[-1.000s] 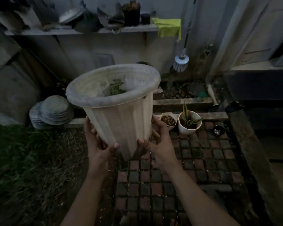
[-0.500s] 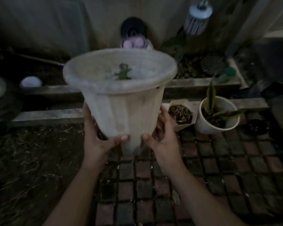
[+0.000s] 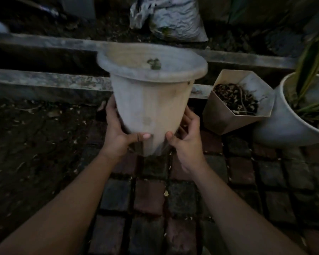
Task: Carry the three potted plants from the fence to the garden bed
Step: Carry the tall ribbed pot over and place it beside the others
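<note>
You've brought the pale pot (image 3: 151, 100) lower, nearer the kerb (image 3: 44, 80); your left hand (image 3: 118, 133) and right hand (image 3: 187, 142) clasp its base above brick paving (image 3: 149, 197), hexagonal pot (image 3: 236, 103) at three o'clock.

To your right, the angular pot (image 3: 234, 107) and round white pot (image 3: 284, 126) crowd the paving (image 3: 149, 197). The concrete curb (image 3: 44, 80) bars the way ahead. Left, bare soil (image 3: 35, 144) lies open.
</note>
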A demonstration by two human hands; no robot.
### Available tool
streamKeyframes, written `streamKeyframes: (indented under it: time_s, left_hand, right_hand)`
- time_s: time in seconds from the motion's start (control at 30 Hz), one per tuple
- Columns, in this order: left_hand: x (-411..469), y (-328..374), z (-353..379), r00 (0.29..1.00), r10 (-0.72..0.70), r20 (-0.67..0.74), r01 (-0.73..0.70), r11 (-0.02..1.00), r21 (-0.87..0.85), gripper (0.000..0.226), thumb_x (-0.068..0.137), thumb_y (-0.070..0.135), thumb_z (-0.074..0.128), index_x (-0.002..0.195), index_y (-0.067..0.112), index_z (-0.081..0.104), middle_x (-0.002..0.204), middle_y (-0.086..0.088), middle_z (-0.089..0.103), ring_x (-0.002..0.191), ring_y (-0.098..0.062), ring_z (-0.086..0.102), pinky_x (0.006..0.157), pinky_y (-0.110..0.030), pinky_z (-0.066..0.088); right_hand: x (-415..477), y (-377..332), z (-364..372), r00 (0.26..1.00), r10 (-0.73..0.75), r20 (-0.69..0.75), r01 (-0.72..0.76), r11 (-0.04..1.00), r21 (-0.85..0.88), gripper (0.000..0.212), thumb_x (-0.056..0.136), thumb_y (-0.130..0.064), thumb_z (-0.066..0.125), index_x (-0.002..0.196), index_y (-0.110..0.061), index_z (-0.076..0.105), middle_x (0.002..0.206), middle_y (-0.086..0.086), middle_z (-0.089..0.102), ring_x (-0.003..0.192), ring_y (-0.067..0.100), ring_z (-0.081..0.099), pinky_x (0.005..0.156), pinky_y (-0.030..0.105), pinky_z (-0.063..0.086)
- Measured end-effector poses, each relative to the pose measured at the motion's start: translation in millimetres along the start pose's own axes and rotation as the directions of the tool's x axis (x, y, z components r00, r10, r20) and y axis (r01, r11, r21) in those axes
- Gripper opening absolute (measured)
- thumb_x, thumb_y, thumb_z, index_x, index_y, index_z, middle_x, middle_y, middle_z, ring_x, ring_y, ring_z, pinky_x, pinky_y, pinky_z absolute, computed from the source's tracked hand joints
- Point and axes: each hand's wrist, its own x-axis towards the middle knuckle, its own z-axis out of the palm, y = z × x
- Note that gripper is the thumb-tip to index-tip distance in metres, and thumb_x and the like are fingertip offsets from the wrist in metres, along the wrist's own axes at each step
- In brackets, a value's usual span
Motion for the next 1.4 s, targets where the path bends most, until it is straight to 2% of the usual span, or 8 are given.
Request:
streamKeyframes:
  time_s: [0.2, 0.53, 0.73, 0.83, 0.93, 1.13, 1.27, 1.4]
  left_hand:
    - [34.1, -27.3, 10.0, 0.999, 0.021, 0.046, -0.025, 0.996, 0.083, 0.125, 0.044, 0.019, 0.096, 0.142, 0.026, 0.018, 0.137, 0.014, 0.038, 0.115, 0.025, 0.047, 0.09, -0.007, 0.049]
    - [67.8, -35.1, 9.6, 0.997, -0.055, 0.061, 0.044, 0.986, 0.162, 0.126, 0.053, 0.002, 0.098, 0.144, 0.033, 0.017, 0.129, 0.025, 0.04, 0.098, 0.033, 0.049, 0.069, 0.0, 0.05]
    - [59.1, -51.9, 12.3, 0.994, -0.074, 0.079, 0.064, 0.991, 0.12, 0.113, 0.063, -0.004, 0.092, 0.149, 0.027, 0.026, 0.132, 0.023, 0.05, 0.116, 0.015, 0.057, 0.085, -0.008, 0.053]
    - [59.4, -46.0, 16.7, 0.986, -0.097, 0.139, 0.08, 0.989, 0.123, 0.126, 0.064, -0.005, 0.092, 0.159, 0.027, 0.016, 0.15, 0.006, 0.049, 0.141, -0.017, 0.045, 0.111, -0.042, 0.046]
    - [57.3, -48.5, 17.2, 0.983, -0.125, 0.134, 0.104, 0.983, 0.153, 0.131, 0.063, -0.005, 0.092, 0.161, 0.027, 0.012, 0.155, -0.001, 0.046, 0.145, -0.021, 0.041, 0.116, -0.052, 0.04]
    - [39.9, -71.2, 8.1, 0.986, -0.166, 0.011, 0.16, 0.965, 0.206, 0.111, 0.066, -0.004, 0.091, 0.155, 0.021, 0.03, 0.139, 0.006, 0.057, 0.131, -0.018, 0.054, 0.099, -0.031, 0.051]
    - [45.8, -72.9, 6.4, 0.99, -0.137, -0.025, 0.138, 0.935, 0.328, 0.1, 0.072, -0.002, 0.087, 0.152, 0.023, 0.032, 0.117, 0.027, 0.054, 0.119, -0.008, 0.053, 0.075, 0.001, 0.041]
    - [50.9, -71.0, 4.7, 0.986, -0.166, -0.003, 0.154, 0.911, 0.382, 0.094, 0.076, -0.003, 0.084, 0.152, 0.017, 0.032, 0.116, 0.022, 0.057, 0.118, -0.007, 0.049, 0.08, -0.001, 0.044]
  right_hand:
    - [28.7, 44.5, -11.7, 0.999, -0.024, -0.043, 0.024, 1.0, -0.002, 0.084, 0.078, -0.02, 0.081, 0.146, -0.033, 0.034, 0.148, -0.015, 0.045, 0.138, 0.008, 0.043, 0.113, 0.051, 0.042]
    - [62.1, 48.6, -19.4, 0.997, 0.021, 0.077, -0.031, 0.99, 0.134, 0.096, 0.06, -0.032, 0.096, 0.137, -0.042, 0.039, 0.144, -0.01, 0.048, 0.134, 0.012, 0.048, 0.108, 0.053, 0.047]
    - [61.7, 53.9, -13.9, 0.994, 0.047, 0.102, -0.074, 0.959, 0.274, 0.091, 0.058, -0.035, 0.096, 0.133, -0.044, 0.045, 0.138, -0.012, 0.055, 0.129, 0.013, 0.055, 0.104, 0.05, 0.05]
    - [53.3, 55.7, -12.4, 0.994, 0.098, 0.048, -0.108, 0.939, 0.326, 0.099, 0.055, -0.041, 0.096, 0.137, -0.042, 0.04, 0.141, -0.01, 0.051, 0.131, 0.018, 0.052, 0.105, 0.054, 0.049]
    - [47.8, 58.0, -13.4, 0.989, 0.137, 0.053, -0.147, 0.934, 0.325, 0.106, 0.052, -0.049, 0.096, 0.14, -0.041, 0.037, 0.138, -0.017, 0.051, 0.13, 0.015, 0.052, 0.104, 0.053, 0.049]
    - [42.1, 56.6, -7.7, 0.975, 0.179, 0.134, -0.212, 0.929, 0.302, 0.105, 0.055, -0.051, 0.093, 0.141, -0.035, 0.034, 0.132, -0.02, 0.054, 0.125, 0.01, 0.055, 0.094, 0.041, 0.056]
    - [45.0, 53.0, -3.4, 0.958, 0.221, 0.182, -0.271, 0.904, 0.331, 0.088, 0.074, -0.038, 0.08, 0.141, -0.036, 0.023, 0.126, -0.022, 0.045, 0.11, 0.004, 0.056, 0.073, 0.025, 0.06]
    - [49.0, 51.2, -15.0, 0.942, 0.218, 0.256, -0.268, 0.946, 0.181, 0.091, 0.077, -0.03, 0.08, 0.144, -0.034, 0.018, 0.124, -0.029, 0.038, 0.108, -0.006, 0.046, 0.078, 0.019, 0.05]
